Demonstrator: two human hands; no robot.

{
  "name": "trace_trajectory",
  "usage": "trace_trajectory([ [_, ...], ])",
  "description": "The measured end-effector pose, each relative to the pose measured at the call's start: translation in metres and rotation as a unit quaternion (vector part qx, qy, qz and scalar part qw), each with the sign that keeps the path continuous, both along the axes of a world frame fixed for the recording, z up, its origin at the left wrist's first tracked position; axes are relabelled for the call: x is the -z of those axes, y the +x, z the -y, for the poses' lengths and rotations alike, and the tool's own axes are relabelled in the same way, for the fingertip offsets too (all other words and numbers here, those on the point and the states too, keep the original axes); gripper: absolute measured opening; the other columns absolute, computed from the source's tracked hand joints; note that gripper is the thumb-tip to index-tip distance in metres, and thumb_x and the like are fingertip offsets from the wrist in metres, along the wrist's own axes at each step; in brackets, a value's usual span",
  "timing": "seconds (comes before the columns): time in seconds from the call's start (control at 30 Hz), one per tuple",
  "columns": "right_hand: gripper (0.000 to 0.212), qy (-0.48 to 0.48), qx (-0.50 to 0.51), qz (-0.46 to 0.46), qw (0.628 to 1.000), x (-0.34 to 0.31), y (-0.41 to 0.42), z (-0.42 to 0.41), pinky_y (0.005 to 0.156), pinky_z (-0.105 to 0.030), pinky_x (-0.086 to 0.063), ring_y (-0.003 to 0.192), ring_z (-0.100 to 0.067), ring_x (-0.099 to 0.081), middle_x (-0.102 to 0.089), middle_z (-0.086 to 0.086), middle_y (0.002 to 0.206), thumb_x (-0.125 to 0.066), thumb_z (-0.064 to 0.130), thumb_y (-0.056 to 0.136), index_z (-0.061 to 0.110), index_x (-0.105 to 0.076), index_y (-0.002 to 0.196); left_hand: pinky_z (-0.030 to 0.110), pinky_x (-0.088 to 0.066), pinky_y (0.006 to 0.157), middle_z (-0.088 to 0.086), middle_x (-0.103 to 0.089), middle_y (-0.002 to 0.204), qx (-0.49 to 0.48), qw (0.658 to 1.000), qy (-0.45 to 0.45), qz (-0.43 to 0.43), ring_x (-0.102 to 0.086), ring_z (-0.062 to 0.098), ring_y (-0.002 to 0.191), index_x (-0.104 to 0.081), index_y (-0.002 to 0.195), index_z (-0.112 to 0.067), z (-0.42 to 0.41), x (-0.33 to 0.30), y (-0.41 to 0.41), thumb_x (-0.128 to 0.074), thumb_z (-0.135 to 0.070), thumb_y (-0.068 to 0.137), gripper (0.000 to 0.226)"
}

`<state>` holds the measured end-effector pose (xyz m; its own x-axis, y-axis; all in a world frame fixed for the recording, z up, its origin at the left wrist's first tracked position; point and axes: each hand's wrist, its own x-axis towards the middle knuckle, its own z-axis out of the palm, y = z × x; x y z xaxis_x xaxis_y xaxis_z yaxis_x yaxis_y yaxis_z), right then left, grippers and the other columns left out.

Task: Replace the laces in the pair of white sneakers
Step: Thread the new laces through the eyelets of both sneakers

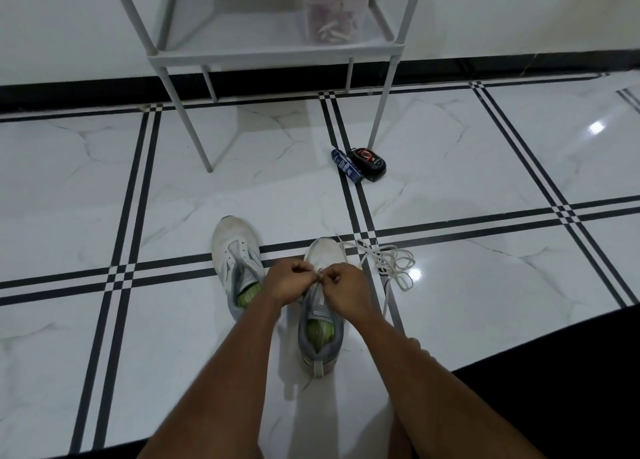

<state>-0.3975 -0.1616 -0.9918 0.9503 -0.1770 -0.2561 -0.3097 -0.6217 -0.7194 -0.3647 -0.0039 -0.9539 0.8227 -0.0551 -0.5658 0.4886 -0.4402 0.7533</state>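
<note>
Hands meet over the right sneaker on the tiled floor: the left hand and right hand both have fingers curled, each pinching a lace at the eyelets. The left sneaker stands just beside it, unlaced, and loose laces lie heaped near the right sneaker's toe. Farther off, a tube and a tin lie by a rack leg.

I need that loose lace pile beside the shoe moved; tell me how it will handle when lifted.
The loose lace lies in slack loops on the tiled floor, so it is probably floppy and light. Lifted at one point, the loops would likely trail and may snag. Pushed, it would probably bunch up.
</note>
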Motion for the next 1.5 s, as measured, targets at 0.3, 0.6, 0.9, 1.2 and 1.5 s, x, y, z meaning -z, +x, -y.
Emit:
trace_trajectory([
  [0.3,0.01,0.029,0.017,-0.012,0.999,-0.006,-0.002,-0.008,0.082,-0.029,-0.051,0.092,-0.008,-0.067,-0.075,0.011,0.103,-0.072,0.023,0.095,0.028,-0.081,0.097,0.047,-0.062,0.078,0.001,-0.074,0.068,0.038,0.999,0.036,0.006,-0.07,0.027,0.069,-0.08,0.079,-0.02,-0.003,0.014,0.009,-0.063,-0.026,0.082,0.018],
  [0.6,0.088,-0.142,0.012,0.078,0.987,-0.023,-0.058,-0.032,0.104,-0.042,-0.045,0.131,-0.027,-0.043,-0.044,-0.011,0.144,-0.067,0.065,0.077,0.012,-0.05,0.145,0.035,-0.051,0.075,0.004,-0.07,0.088,-0.004,0.975,0.181,0.126,-0.066,0.029,0.085,-0.062,0.09,-0.015,0.007,-0.025,0.021,-0.051,-0.014,0.089,0.011],
  [0.9,0.075,-0.179,0.005,-0.023,0.984,-0.024,-0.059,-0.034,0.08,-0.045,-0.057,0.111,-0.028,-0.052,-0.05,-0.004,0.123,-0.057,0.072,0.075,0.011,-0.06,0.12,0.033,-0.05,0.073,0.0,-0.066,0.087,-0.061,0.98,0.116,0.149,-0.06,0.022,0.08,-0.057,0.1,-0.023,-0.004,-0.061,0.052,-0.049,-0.049,0.102,0.028],
  [1.2,0.083,-0.085,-0.063,-0.091,0.99,-0.031,-0.055,-0.02,0.096,-0.046,-0.052,0.125,-0.026,-0.045,-0.034,0.006,0.142,-0.062,0.074,0.07,0.022,-0.052,0.135,0.031,-0.048,0.082,-0.003,-0.07,0.091,-0.193,0.972,0.027,0.131,-0.064,0.022,0.092,-0.073,0.086,-0.019,-0.004,-0.029,0.024,-0.059,-0.026,0.098,0.02],
  [1.5,0.095,-0.098,-0.065,-0.072,0.99,-0.028,-0.061,-0.03,0.1,-0.051,-0.051,0.13,-0.029,-0.044,-0.023,0.005,0.157,-0.057,0.076,0.075,0.025,-0.037,0.152,0.039,-0.056,0.086,-0.007,-0.066,0.103,0.113,0.953,0.253,0.12,-0.068,0.02,0.094,-0.063,0.106,-0.034,-0.005,-0.028,0.026,-0.06,-0.067,0.087,0.037],
])
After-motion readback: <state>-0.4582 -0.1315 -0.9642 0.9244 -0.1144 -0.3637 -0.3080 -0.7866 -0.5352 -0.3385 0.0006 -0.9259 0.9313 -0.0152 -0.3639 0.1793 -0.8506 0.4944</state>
